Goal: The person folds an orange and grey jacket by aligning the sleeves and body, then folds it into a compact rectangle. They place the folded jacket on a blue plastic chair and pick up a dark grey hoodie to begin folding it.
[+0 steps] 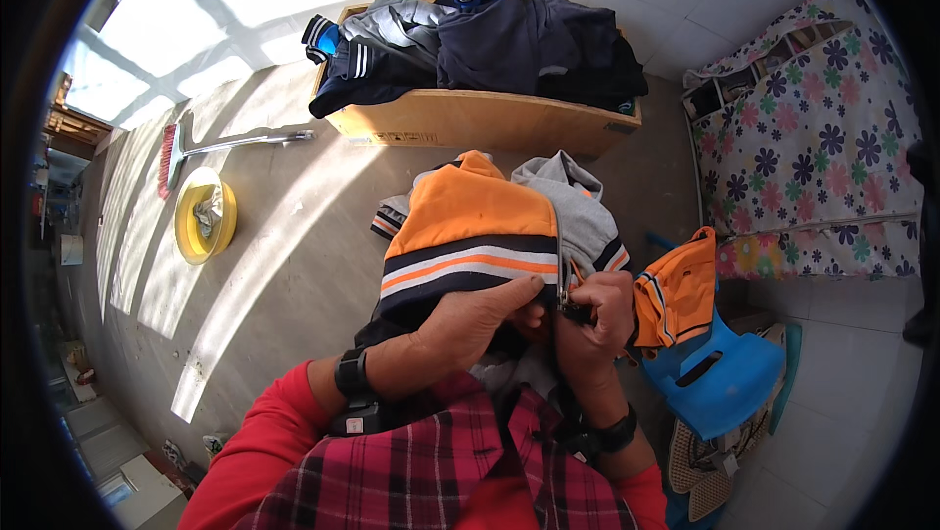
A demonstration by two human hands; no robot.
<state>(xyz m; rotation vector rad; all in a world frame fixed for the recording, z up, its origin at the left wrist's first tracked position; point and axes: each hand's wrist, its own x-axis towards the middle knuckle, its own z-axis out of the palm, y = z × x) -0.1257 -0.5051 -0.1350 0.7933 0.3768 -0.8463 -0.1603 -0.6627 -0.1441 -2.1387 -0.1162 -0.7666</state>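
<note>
An orange, black and grey striped jacket (477, 214) lies across my lap, its front edge upright near the middle of the view. Along that edge runs a metal zipper (562, 258). My left hand (492, 313) grips the jacket's dark hem beside the zipper, thumb on top and fingers underneath. At the zipper's lower end my right hand (598, 313) is closed, pinching the zipper end and a bit of dark fabric. The grey sleeve (569, 192) hangs on the far right side. My fingers hide part of the zipper's bottom.
A wooden box (492, 118) heaped with dark clothes (507, 45) stands ahead. On the left are a yellow basin (229, 225) holding a cloth and a broom (172, 159). Orange garments (675, 295) drape a blue plastic chair (723, 376) at right, near a flower-patterned cover (808, 140).
</note>
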